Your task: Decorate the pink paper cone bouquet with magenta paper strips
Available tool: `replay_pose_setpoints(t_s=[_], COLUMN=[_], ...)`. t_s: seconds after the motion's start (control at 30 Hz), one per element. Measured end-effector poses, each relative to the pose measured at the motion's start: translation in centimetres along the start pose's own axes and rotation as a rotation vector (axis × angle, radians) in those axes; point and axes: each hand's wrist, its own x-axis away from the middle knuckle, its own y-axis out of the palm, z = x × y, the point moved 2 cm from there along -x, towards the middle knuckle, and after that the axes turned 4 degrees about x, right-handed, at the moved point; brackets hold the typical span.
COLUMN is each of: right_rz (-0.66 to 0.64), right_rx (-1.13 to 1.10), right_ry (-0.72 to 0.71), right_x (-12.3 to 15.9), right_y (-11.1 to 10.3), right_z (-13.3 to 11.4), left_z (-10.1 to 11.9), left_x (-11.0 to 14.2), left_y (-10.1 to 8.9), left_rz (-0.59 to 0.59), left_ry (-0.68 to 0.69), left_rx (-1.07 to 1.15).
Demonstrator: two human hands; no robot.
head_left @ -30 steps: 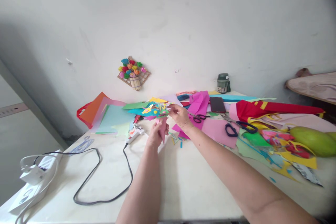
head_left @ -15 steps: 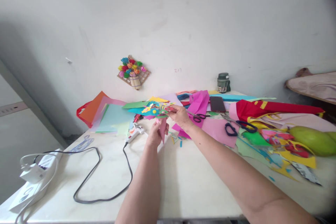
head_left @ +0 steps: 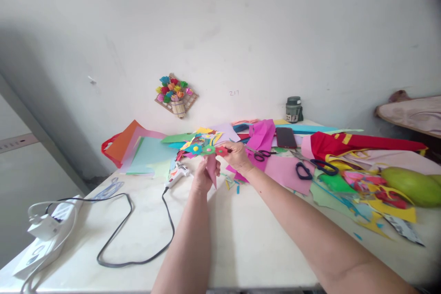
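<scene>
My left hand (head_left: 202, 176) is wrapped round a pink paper cone (head_left: 212, 173), whose point faces down above the table. From the cone's top fans a bunch of paper flowers (head_left: 196, 149) in blue, green, yellow and other colours. At the right side of the bunch, my right hand (head_left: 237, 154) pinches a red paper flower (head_left: 221, 151) between thumb and fingers. Its stem, if it has one, is hidden. A white glue gun (head_left: 177, 175) lies on the table left of my left hand.
Dark-handled scissors (head_left: 317, 165) and a smaller pair (head_left: 262, 155) lie to the right among paper scraps. A phone (head_left: 285, 138) and a green jar (head_left: 293, 109) stand behind. Coloured sheets (head_left: 151, 154) are at left. The black cord (head_left: 129, 265) loops toward a power strip (head_left: 44, 243).
The bunch has turned in my left hand, so blue, green and red flowers now face me. My right hand has stayed at the bunch's right side, lowering slightly.
</scene>
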Motion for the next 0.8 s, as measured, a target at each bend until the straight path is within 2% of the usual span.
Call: replay_pose_setpoints(t_s=[0.1,0.27,0.5,0.67,0.8], right_rz=[0.006,0.028,0.007,-0.006,-0.016], right_rx=[-0.035,-0.100,-0.121,-0.145,-0.181], right_ry=[0.011,0.165,0.108,0.117,0.183], right_x=[0.0,-0.2,-0.3,-0.3,-0.4], right_y=[0.1,0.1,0.0,-0.2,-0.4], right_z=[0.0,0.6,0.7,0.9,1.9], left_z=[-0.1,0.1,0.2,0.2,0.2], left_x=[0.0,0.0,0.0,-0.1,-0.5], left_y=[-0.1,0.1,0.1,0.0,-0.3], left_rz=[-0.011,-0.038,-0.034,0.047,0.143], left_ry=[-0.008,-0.013,-0.011,0.071,0.157], left_rx=[0.036,0.038,0.024,-0.054,-0.133])
